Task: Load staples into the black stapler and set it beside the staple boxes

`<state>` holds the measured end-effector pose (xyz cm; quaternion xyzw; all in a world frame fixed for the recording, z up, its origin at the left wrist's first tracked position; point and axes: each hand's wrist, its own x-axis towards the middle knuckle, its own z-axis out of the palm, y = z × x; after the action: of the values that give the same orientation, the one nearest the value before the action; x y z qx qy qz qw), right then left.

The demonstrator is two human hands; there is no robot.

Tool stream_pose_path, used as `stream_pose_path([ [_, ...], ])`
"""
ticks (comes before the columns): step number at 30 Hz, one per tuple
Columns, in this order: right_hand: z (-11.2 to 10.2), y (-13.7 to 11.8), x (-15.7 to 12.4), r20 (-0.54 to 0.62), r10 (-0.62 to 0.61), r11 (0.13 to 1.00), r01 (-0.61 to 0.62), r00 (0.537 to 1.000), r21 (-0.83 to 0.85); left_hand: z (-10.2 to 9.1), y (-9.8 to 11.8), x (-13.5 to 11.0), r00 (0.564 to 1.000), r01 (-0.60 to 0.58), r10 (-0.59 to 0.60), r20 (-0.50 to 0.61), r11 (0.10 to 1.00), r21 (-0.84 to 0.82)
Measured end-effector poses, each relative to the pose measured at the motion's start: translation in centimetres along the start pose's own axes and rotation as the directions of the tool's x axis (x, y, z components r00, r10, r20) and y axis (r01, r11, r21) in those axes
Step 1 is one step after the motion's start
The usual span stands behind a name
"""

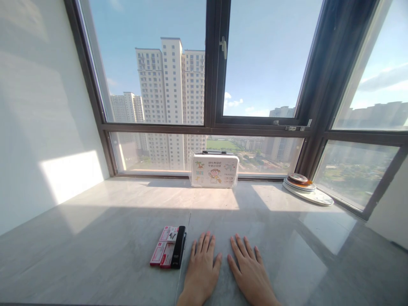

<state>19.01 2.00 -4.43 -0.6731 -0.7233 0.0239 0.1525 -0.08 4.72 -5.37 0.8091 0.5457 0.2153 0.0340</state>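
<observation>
My left hand (201,268) lies flat on the grey marble-patterned sill (105,255), fingers pointing toward the window. Palm down beside it rests my right hand (250,267), fingers slightly spread, with a gap between the two thumbs. Neither hand holds anything. Just left of my left hand, apart from it, lies a black stapler (178,247). Several small red-and-white boxes (162,250) sit against the stapler's left side; one has a stapler picture on it.
A white case (215,171) with cartoon prints and a dark handle stands upright against the window. In the back right corner are stacked plates or lids (299,185). A white wall (41,127) bounds the left; the dark window frame (210,129) runs along the back.
</observation>
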Motion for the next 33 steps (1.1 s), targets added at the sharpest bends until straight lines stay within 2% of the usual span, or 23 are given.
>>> stream_pose_path([
  [21, -0.42, -0.47, -0.15, 0.037, 0.026, 0.999, -0.025, 0.999, -0.021, -0.36, 0.23, 0.0, 0.999, 0.021, -0.02, 0.038, 1.0, -0.009],
  [27, -0.46, -0.48, -0.16, 0.032, 0.021, 0.999, -0.02, 0.999, -0.036, -0.19, 0.39, 0.05, 0.994, 0.083, -0.083, 0.071, 0.997, -0.003],
  [33, -0.55, -0.51, -0.37, 0.036, 0.026, 0.999, -0.025, 0.999, -0.03, -0.35, 0.54, -0.05, 0.992, 0.086, -0.087, 0.088, 0.996, 0.011],
])
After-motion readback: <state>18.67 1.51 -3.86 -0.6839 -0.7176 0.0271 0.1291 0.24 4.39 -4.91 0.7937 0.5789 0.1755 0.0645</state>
